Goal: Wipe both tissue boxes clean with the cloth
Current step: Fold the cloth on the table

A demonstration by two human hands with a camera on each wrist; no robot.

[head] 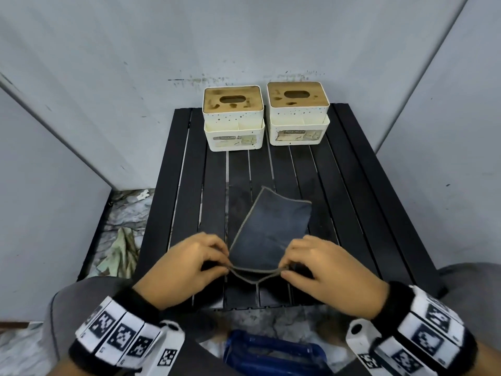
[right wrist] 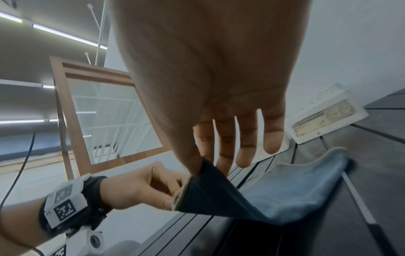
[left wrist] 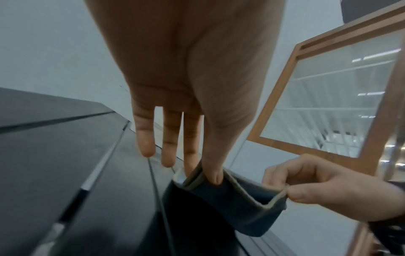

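Two white tissue boxes with stained wooden lids stand side by side at the far edge of the black slatted table [head: 352,185]: the left box [head: 233,118] and the right box [head: 298,115]. A dark blue cloth [head: 271,226] with a grey hem lies folded on the table near me. My left hand [head: 189,261] pinches its near left corner between thumb and forefinger. My right hand [head: 320,264] pinches the near right corner. The near hem is lifted off the table between both hands. In the wrist views the cloth [left wrist: 236,204] [right wrist: 274,195] hangs from both pinches.
Grey walls close in the table behind and on both sides. A crumpled greenish rag [head: 119,253] lies on the floor at the left. A blue object [head: 273,351] sits on the floor in front of the table, between my knees.
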